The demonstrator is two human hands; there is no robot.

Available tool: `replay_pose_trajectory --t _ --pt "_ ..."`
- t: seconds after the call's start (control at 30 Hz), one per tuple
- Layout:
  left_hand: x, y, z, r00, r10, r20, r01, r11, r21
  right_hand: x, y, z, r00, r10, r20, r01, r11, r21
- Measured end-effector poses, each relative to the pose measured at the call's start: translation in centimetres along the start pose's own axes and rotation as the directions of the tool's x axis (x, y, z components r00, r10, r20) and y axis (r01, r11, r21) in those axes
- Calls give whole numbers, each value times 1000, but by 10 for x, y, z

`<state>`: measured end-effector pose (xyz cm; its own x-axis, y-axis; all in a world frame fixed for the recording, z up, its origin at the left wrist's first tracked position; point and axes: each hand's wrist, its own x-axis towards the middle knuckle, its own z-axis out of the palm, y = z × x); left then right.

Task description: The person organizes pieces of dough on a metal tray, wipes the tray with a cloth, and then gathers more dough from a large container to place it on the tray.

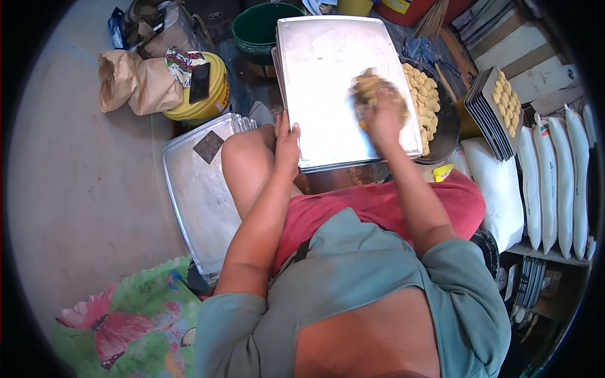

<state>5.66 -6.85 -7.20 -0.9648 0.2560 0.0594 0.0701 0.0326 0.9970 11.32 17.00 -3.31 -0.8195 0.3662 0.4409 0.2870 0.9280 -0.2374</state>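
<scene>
A stack of flat metal baking trays lies in front of me, the top baking tray (pixel 328 82) bare and shiny. My left hand (pixel 287 142) grips its near left edge, with fingers along the side. My right hand (pixel 386 120) is pressed round a crumpled yellow-brown cloth (pixel 372 85) on the right half of the tray. Motion blurs both the cloth and that hand. Right beside the stack, many yellow dough pieces (pixel 423 101) sit in a wide dark pan (pixel 449 120), partly hidden by the tray.
More stacked trays (pixel 201 183) stand at my left. Behind them are a yellow bucket (pixel 217 94) with a phone (pixel 200 82) on top, a paper bag (pixel 135 82) and a green tub (pixel 258 25). On the right stand a tray stack bearing dough pieces (pixel 506 101) and white sacks (pixel 498 189).
</scene>
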Motion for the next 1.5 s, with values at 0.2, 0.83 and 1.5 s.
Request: replay_pose_trajectory --t 0.2,0.83,1.5 --pt "-5 21 -40 957 -180 -230 -37 707 -706 -21 -191 -13 831 -410 375 -150 485 862" --pt "11 96 -164 866 405 -291 -199 816 542 119 -91 -203 714 84 -695 388 778 493" --pt "201 -73 -26 972 -206 109 171 948 268 99 9 51 971 41 237 -9 991 -134"
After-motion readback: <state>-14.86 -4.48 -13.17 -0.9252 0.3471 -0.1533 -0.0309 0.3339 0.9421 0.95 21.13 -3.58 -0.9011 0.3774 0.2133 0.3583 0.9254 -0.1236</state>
